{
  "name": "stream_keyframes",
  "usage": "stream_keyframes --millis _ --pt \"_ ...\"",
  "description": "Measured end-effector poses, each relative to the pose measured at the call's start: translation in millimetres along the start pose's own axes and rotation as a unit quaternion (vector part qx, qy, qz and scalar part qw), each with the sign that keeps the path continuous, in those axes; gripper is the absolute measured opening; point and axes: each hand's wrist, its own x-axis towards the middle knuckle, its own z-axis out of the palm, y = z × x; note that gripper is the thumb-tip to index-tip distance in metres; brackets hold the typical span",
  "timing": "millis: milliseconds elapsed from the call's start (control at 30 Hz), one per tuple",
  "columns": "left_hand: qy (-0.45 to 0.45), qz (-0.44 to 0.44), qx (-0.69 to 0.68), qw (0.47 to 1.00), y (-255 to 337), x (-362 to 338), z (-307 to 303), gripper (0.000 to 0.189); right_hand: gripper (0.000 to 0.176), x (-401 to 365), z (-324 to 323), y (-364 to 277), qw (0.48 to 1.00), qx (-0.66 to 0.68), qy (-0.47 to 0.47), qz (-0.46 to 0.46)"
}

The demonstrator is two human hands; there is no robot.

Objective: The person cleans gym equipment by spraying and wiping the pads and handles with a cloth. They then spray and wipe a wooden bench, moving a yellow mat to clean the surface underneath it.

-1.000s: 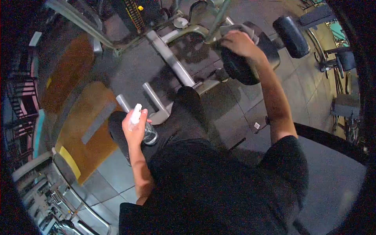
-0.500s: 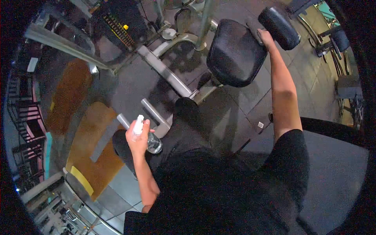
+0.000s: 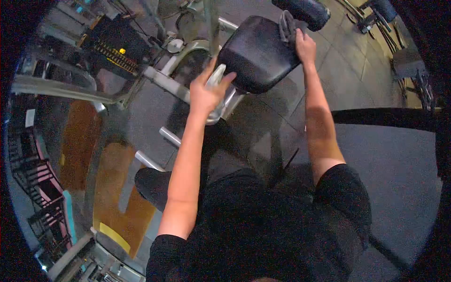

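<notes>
With my left hand [image 3: 206, 96] I hold a clear spray bottle by its neck, its white spray head [image 3: 217, 75] pointing up and forward. It is at the left edge of a black padded seat [image 3: 258, 54], and some fingers there are blurred. My right hand [image 3: 305, 46] is closed on a grey cloth [image 3: 289, 27] at the seat's far right corner. Most of the bottle's body is hidden behind my left hand and wrist.
A black roller pad [image 3: 305, 13] lies beyond the seat. The machine's pale metal frame [image 3: 164, 87] runs along the left, with a weight stack [image 3: 115, 56] behind it. Two metal pegs [image 3: 170, 136] stick out near my knee. Brown floor panels [image 3: 112, 188] lie at left.
My left hand has moved forward and right with the spray bottle, from near my knee to the seat's edge. My right hand is still at the seat's corner, and the cloth now shows more plainly.
</notes>
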Motion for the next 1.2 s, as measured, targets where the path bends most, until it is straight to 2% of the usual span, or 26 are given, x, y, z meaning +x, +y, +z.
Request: stream_keyframes --millis 33,100,167,233,300,333,367,433,467,533,567,600,667,700,733,767,833,867,900,933,967,1000,1033,1067,1133,1200 --pt "0.023 0.048 0.046 0.998 4 16 8 0.07 0.045 -33 -17 -29 0.999 -0.028 -0.013 -0.009" --pt "0.04 0.103 0.093 0.989 8 27 12 0.077 0.037 -102 -12 -42 0.966 0.0 0.078 -0.247" --pt "-0.012 0.02 0.165 0.986 15 33 6 0.08 0.041 -175 -33 -76 0.944 0.063 0.083 -0.314" --pt "-0.046 0.029 0.165 0.985 -4 39 2 0.074 0.039 -228 -51 -93 0.948 0.007 0.05 -0.314" --pt "-0.06 0.124 0.083 0.987 -28 45 5 0.069 0.039 -256 -74 -105 0.96 0.032 0.067 -0.269" --pt "-0.051 0.113 -0.052 0.991 -25 43 9 0.068 0.04 -261 -79 -108 0.967 0.063 0.083 -0.234" --pt "-0.059 0.117 -0.049 0.99 -22 42 11 0.068 0.04 -263 -80 -104 0.968 0.061 0.088 -0.227" --pt "0.022 0.102 0.155 0.982 11 29 9 0.075 0.04 -267 -84 -95 0.959 0.15 0.219 -0.103" --pt "0.019 0.059 0.068 0.996 20 24 9 0.083 0.043 -267 -87 -98 0.962 0.193 0.182 -0.064" --pt "-0.014 0.024 0.023 0.999 23 21 7 0.087 0.044 -279 -33 -89 0.967 0.191 0.167 -0.006" --pt "-0.038 -0.014 -0.024 0.999 24 23 6 0.091 0.046 -277 -5 -87 0.969 0.193 0.146 0.043" --pt "-0.009 0.049 0.013 0.999 15 26 8 0.093 0.046 -266 9 -90 0.969 0.192 0.151 0.043" --pt "0.008 0.101 0.075 0.992 -1 35 12 0.091 0.047 -238 34 -94 0.931 0.29 0.202 0.092" --pt "0.027 0.149 0.136 0.979 -3 41 12 0.09 0.045 -207 20 -97 0.925 0.302 0.179 0.149" --pt "-0.036 0.012 0.095 0.995 34 27 3 0.089 0.044 -176 1 -95 0.915 0.311 0.151 0.208" --pt "-0.036 0.011 0.096 0.995 32 27 5 0.089 0.042 -147 2 -74 0.923 0.26 0.147 0.241" --pt "-0.017 0.066 0.069 0.995 22 28 8 0.091 0.047 -91 3 -41 0.938 0.199 0.154 0.238" --pt "-0.012 0.069 0.068 0.995 23 29 7 0.091 0.049 -55 25 0 0.958 0.135 0.153 0.204" --pt "-0.037 0.028 0.073 0.996 24 28 5 0.092 0.049 -21 45 42 0.959 0.162 0.123 0.197" --pt "-0.061 -0.014 0.077 0.995 24 29 6 0.093 0.05 -4 34 39 0.927 0.268 0.031 0.259" --pt "-0.058 -0.013 0.074 0.995 16 31 8 0.093 0.048 28 70 85 0.921 0.291 0.02 0.258" --pt "-0.037 0.036 0.103 0.993 3 37 11 0.093 0.047 32 66 89 0.946 0.234 -0.014 0.226" --pt "-0.016 0.085 0.132 0.987 2 38 11 0.094 0.046 31 51 73 0.964 0.175 -0.047 0.193" --pt "-0.012 0.088 0.129 0.988 1 40 11 0.094 0.045 20 40 57 0.976 0.143 -0.006 0.162" --pt "-0.062 -0.007 0.109 0.992 9 36 7 0.095 0.042 -48 11 7 0.987 0.124 0.064 0.074" --pt "-0.044 0.021 0.121 0.991 11 35 8 0.094 0.036 -123 7 -32 0.985 0.098 0.138 -0.021"
